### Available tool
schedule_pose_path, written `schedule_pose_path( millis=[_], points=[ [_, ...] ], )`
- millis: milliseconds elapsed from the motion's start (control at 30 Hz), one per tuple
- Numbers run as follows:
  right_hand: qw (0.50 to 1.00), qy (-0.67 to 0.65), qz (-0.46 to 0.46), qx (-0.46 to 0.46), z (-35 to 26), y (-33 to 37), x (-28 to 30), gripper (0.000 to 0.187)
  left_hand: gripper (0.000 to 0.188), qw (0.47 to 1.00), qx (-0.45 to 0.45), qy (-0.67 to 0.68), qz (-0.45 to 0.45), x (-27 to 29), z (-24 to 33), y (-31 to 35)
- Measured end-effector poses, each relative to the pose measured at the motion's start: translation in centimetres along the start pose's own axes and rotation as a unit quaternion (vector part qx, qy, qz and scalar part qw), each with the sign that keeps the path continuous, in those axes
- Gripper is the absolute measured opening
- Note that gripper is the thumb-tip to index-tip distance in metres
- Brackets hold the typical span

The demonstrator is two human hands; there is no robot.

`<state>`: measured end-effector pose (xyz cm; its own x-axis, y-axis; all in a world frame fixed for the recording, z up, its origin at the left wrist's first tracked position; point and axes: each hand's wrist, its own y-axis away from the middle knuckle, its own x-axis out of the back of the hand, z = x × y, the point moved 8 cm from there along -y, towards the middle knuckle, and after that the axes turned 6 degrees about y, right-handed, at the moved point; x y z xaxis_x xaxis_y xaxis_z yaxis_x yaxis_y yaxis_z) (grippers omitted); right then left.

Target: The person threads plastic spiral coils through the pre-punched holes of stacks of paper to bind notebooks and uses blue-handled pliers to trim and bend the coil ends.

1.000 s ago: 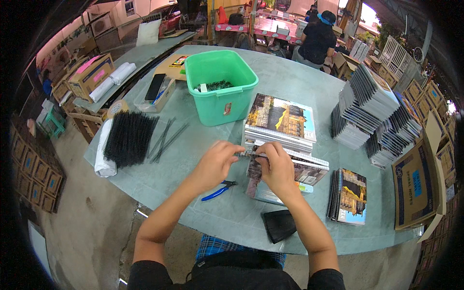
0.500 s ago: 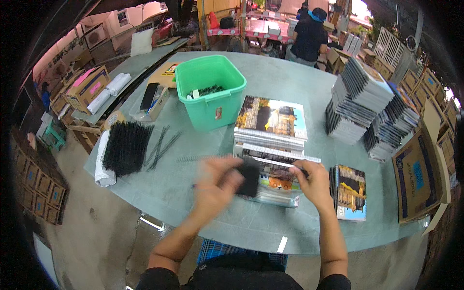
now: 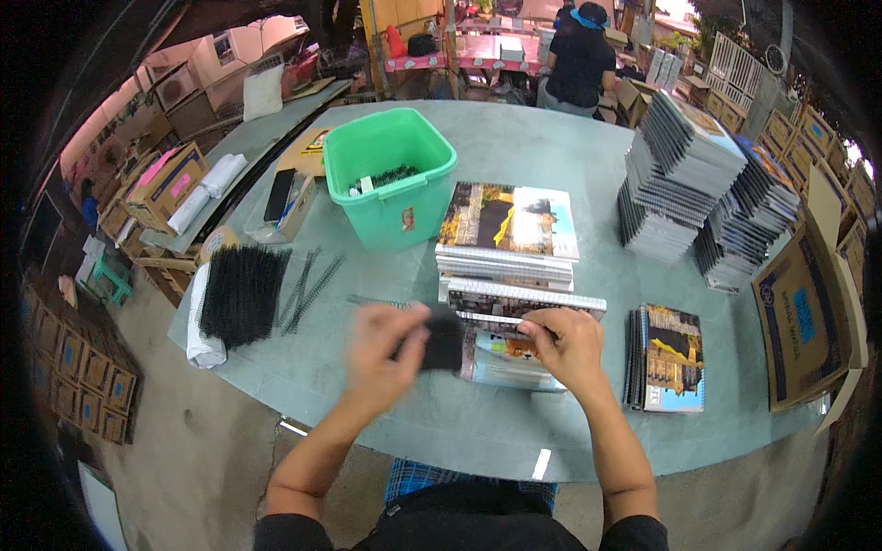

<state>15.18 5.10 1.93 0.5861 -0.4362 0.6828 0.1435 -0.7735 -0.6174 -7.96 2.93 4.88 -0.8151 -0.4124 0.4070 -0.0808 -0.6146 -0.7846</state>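
My right hand [image 3: 568, 342] pinches the white bound edge of a notebook [image 3: 491, 321] lying across a stack in front of me. Its fingers are closed on the punched edge near the right end. Smeared by motion, my left hand [image 3: 381, 354] is at the notebook's left end, its fingers too blurred to read. Beside those fingers is a dark, square-looking thing [image 3: 439, 340] whose kind I cannot make out. A thin black spiral binding coil [image 3: 381, 301] sticks out leftward above that hand. Behind lies a stack of notebooks [image 3: 505, 225] with photo covers.
A green bin [image 3: 390, 202] holding black coils stands behind left. Left lie a dense bundle of black coils [image 3: 241, 294] and a few loose ones [image 3: 312, 289]. Right are a small notebook pile [image 3: 671, 358], tall notebook stacks [image 3: 680, 174] and an open carton [image 3: 804, 312]. A person [image 3: 579, 64] stands beyond.
My left hand and the dark square thing have moved a little left, away from my right hand. My right hand has shifted slightly left, still on the notebook's edge. The view has shifted a little.
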Motion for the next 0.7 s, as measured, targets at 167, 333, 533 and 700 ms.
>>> schedule_pose_path(
  millis=[167,333,533,700],
  points=[
    [1.000,0.009,0.017,0.004,-0.4,0.0,-0.2,0.010,0.028,0.978,0.022,0.059,-0.200,-5.1,0.1,1.1],
    [1.000,0.020,0.014,-0.004,-0.4,0.6,0.1,0.009,0.030,0.994,0.037,0.022,0.100,0.7,1.1,-1.6],
    [0.999,0.036,0.037,0.008,-0.6,0.6,0.2,0.009,0.029,0.997,0.021,0.048,-0.063,-3.0,1.2,-1.7],
    [0.998,0.053,0.011,0.024,-1.2,-0.1,1.1,0.010,0.029,0.943,0.051,0.105,-0.313,-8.4,0.8,1.5]
  ],
)
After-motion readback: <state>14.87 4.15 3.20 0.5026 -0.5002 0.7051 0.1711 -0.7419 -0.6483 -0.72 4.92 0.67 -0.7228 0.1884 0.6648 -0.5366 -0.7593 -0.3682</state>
